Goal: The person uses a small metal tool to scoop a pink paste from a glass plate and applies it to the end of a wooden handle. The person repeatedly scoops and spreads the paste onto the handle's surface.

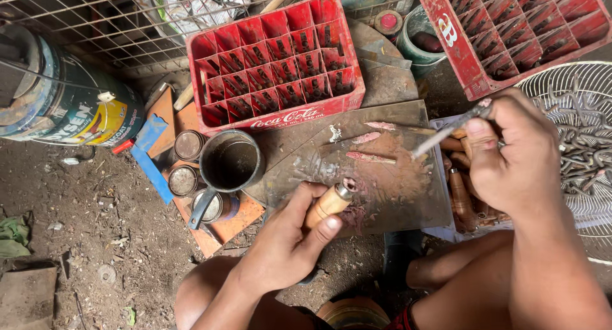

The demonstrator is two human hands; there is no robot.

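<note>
My left hand [290,237] grips a short wooden handle [327,204] with a metal collar at its upper end, held over a dark work board [389,190] smeared with reddish paste. My right hand [513,154] holds a thin metal rod [446,131] slanting down to the left, its tip just above the board. A few reddish slivers [370,156] lie on the board. More wooden handles [460,199] are piled under my right hand.
A red partitioned bottle crate [280,56] stands behind the board, a second red crate [510,30] at top right. A dark metal cup [231,162] and small round tins [189,145] sit on the left. A paint bucket [64,94] stands far left. A wire fan guard [574,139] holds metal hooks.
</note>
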